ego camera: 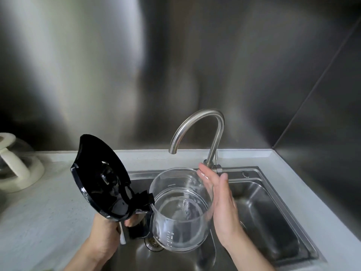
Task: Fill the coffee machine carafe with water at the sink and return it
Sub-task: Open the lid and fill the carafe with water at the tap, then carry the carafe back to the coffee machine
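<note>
I hold the glass carafe over the steel sink, just below and nearer than the mouth of the curved faucet. My left hand is wrapped tight round the carafe's black handle, on the left side of the glass. The black lid is hinged open and stands up and back to the left, its underside facing me. My right hand lies flat and open against the right wall of the carafe, fingers straight and pointing toward the far side, their tips near the base of the faucet, thumb up; it steadies the glass without closing on it.

The carafe is upright or nearly so, its mouth open toward me. There seems to be some water in the bottom (the clear glass and the glare make the level hard to read), and I cannot tell whether water is running from the faucet. Measuring marks show on the near wall of the glass. Under the carafe the sink drain is partly visible.

The pale counter runs along the left and far sides of the sink. At its far left stands a cream-coloured object with a glass part, well apart from my hands. Brushed metal wall panels rise behind the sink.
</note>
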Tool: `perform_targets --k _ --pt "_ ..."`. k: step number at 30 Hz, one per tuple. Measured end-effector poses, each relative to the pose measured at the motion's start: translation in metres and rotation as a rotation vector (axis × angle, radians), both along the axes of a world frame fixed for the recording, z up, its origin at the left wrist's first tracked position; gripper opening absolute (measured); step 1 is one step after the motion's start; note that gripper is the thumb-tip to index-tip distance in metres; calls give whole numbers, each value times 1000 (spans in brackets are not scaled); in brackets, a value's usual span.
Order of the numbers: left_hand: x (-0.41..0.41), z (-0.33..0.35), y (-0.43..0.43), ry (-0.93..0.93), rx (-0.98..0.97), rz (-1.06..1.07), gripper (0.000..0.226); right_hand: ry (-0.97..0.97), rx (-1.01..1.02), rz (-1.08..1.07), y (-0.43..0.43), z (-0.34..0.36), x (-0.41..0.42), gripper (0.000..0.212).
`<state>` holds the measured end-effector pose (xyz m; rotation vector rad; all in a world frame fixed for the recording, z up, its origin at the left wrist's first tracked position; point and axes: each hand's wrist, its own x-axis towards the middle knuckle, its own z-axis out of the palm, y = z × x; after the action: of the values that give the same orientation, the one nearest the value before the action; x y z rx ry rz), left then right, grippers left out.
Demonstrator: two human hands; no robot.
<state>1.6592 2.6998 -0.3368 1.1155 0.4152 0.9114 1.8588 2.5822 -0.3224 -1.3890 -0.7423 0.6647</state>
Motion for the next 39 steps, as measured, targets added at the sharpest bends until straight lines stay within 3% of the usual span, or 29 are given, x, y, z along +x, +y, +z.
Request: perform_targets --k 3,5,8,12,14,17,21,25,32,39 --pt "-9 24 -25 -21 51 6 46 2 -11 27 -23 21 -10 97" --pt "-15 37 -40 -3 15 23 57 15 -18 38 -38 33 -15 91" --pt "-26 61 -71 48 -9 67 43 10 -12 80 -66 56 -25 85" --pt "-38 86 -109 144 34 148 86 34 17 72 -102 80 -37 77" --pt "-42 96 -129 198 54 150 93 3 42 58 -121 87 -42 71" --pt "-47 106 -156 244 53 154 96 -12 90 69 -146 94 -46 43" --pt "-55 120 -189 271 66 180 96 13 135 61 -173 102 -50 40" --pt "-58 137 -211 229 79 170 93 0 128 70 -194 111 -51 55" --pt "-60 157 -236 144 61 118 37 -35 108 37 -228 138 -55 55" --pt "-73 173 -248 125 90 60 54 -81 47 -99 -249 154 -80 52"
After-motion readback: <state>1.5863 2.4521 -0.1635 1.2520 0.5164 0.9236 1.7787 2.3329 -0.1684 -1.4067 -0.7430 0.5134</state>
